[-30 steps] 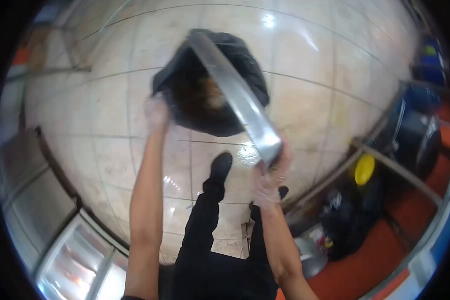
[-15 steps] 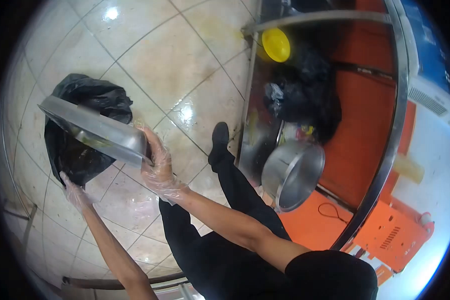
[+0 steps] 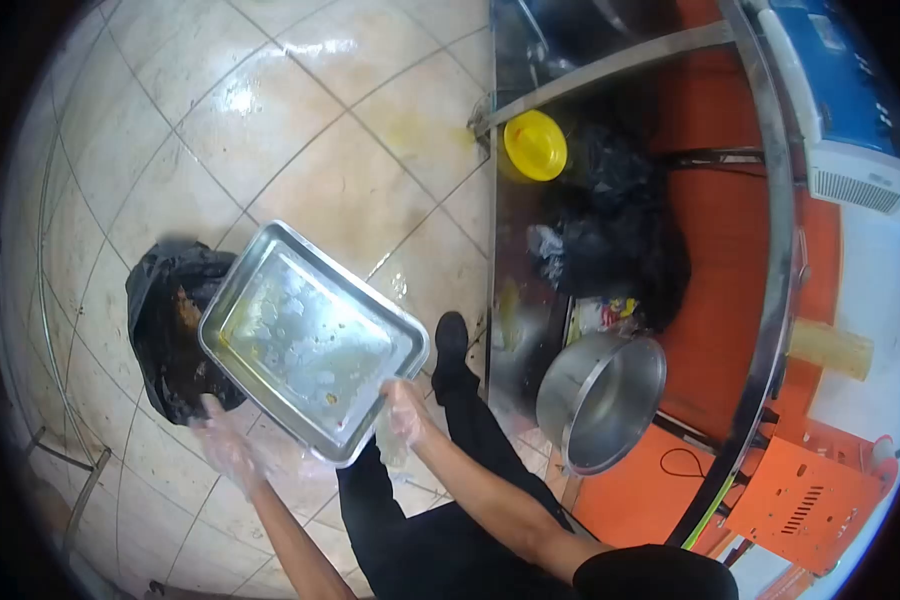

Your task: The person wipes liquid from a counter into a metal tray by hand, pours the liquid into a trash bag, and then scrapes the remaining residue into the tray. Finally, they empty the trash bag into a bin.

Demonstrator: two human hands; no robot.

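Turned since the last frame, the tray (image 3: 315,340) now shows its wet inside, smeared with yellowish residue, where before it was seen side-on. It is tilted above the tiled floor (image 3: 300,170), and its left corner overlaps the bag (image 3: 170,370) in view. The right hand (image 3: 407,412), in a clear glove, has its grip closed on the tray's near rim. The left hand (image 3: 232,455), gloved too, has come off the bag's rim; its grip is loosely open just beside the bag, though whether a fingertip touches it I cannot tell.

Black and open-mouthed, the bag stands on the floor with brownish scraps (image 3: 187,312) inside. Right of the shoe (image 3: 452,345), a pot (image 3: 610,400) lies tipped, its mouth showing. Beyond it are a black bundle (image 3: 630,220) and a yellow bowl (image 3: 536,145), near a metal rail (image 3: 620,68).
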